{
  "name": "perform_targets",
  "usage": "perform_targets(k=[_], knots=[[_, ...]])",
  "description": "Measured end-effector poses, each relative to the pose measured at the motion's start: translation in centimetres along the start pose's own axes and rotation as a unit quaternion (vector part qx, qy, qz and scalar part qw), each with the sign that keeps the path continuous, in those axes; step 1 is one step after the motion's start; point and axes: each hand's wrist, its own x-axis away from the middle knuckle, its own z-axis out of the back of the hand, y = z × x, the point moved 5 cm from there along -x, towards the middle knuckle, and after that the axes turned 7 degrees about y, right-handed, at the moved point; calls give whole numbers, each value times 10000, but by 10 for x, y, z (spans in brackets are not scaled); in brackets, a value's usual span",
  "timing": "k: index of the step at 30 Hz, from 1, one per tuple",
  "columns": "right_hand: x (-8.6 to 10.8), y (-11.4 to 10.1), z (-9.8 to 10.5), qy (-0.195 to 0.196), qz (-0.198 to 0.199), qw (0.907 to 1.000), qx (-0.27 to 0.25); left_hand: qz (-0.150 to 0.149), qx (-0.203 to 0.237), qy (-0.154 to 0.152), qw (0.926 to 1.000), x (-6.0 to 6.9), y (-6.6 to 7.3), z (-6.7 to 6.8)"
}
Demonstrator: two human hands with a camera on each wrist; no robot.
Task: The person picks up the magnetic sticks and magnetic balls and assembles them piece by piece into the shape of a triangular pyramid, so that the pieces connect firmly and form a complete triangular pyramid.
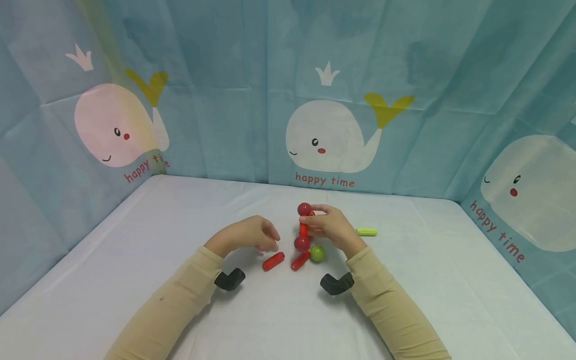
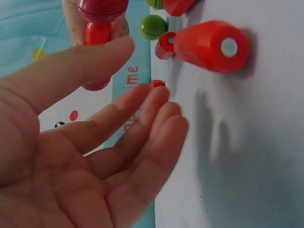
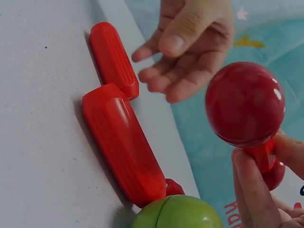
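Observation:
My right hand (image 1: 330, 226) pinches a short red rod (image 1: 303, 229) that has a dark red ball at each end, the upper ball (image 1: 304, 209) and the lower ball (image 1: 302, 243). In the right wrist view the near ball (image 3: 245, 104) hangs above the table, with the fingertips on the rod below it. My left hand (image 1: 253, 233) hovers to the left, fingers slightly bent, holding nothing. Below it lies a red rod (image 1: 273, 261). Another red rod (image 1: 300, 260) lies beside a green ball (image 1: 317, 253), close under the lower red ball.
A yellow-green rod (image 1: 366, 232) lies to the right of my right hand. More red pieces, partly hidden, are behind the right fingers. A white cloth covers the table (image 1: 252, 320), and a blue whale-print curtain (image 1: 225, 135) stands behind it.

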Motion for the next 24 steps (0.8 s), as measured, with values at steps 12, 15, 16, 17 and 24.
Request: perform_targets(k=[12,15,16,17,24], knots=[[-3,2,3,121,-39,9999,-86,-30,-403,-339,9986,0,-3,-12],[-3,2,3,107,-38,9999,-75,-22,-472,-318,9984,0,-3,-15],[-3,2,3,105,-40,9999,-85,-25,-506,-296,9983,1,-2,-16],[-3,2,3,102,-46,9999,-91,-20,-521,-272,9983,1,-2,-16],[-3,2,4,101,-55,9999,63,-13,-785,-149,9968,0,-3,-17]])
